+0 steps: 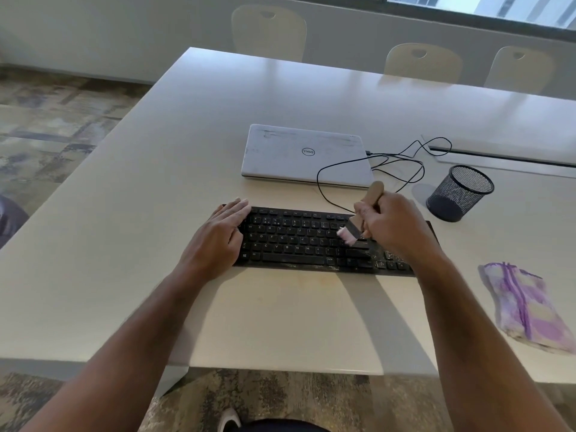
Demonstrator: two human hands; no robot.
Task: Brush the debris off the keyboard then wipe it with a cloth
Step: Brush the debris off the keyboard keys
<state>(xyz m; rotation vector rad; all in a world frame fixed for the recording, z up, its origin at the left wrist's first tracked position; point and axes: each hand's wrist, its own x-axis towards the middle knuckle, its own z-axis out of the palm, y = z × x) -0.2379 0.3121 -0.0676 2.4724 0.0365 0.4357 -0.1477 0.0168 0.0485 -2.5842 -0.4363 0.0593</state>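
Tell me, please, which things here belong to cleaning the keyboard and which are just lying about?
In use: keyboard; brush, held by the right hand; left hand steadying; cloth waiting.
Lying about: laptop, cable, mesh pen cup, chairs.

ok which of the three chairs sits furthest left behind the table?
The chair past the table's far left corner; the other two stand together toward the right, under the window.

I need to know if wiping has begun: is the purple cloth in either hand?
No: the folded purple cloth lies untouched on the white table.
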